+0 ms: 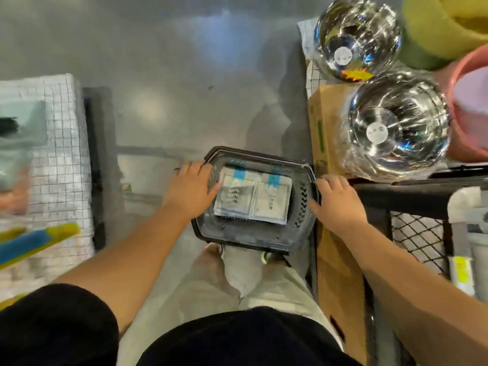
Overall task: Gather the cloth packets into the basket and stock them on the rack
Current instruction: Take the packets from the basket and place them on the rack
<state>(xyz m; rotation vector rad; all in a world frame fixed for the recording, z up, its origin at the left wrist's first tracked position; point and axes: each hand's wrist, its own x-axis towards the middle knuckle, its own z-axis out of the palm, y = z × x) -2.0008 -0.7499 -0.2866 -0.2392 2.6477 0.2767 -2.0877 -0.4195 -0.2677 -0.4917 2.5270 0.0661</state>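
A dark plastic basket (303,207) sits on the grey floor in front of my feet. Inside it lie two stacks of white cloth packets (253,199) with blue tabs at their far ends, side by side. My left hand (191,188) rests on the basket's left rim, fingers spread and fairly straight, fingertips near the left packet. My right hand (336,202) rests against the basket's right rim, fingers relaxed, holding nothing I can see.
A white wire rack (60,143) with blurred goods stands at the left. On the right are a cardboard box (324,133), two wrapped steel bowls (396,128), a pink tub (467,101), a yellow item (443,25) and a black mesh cart (414,228).
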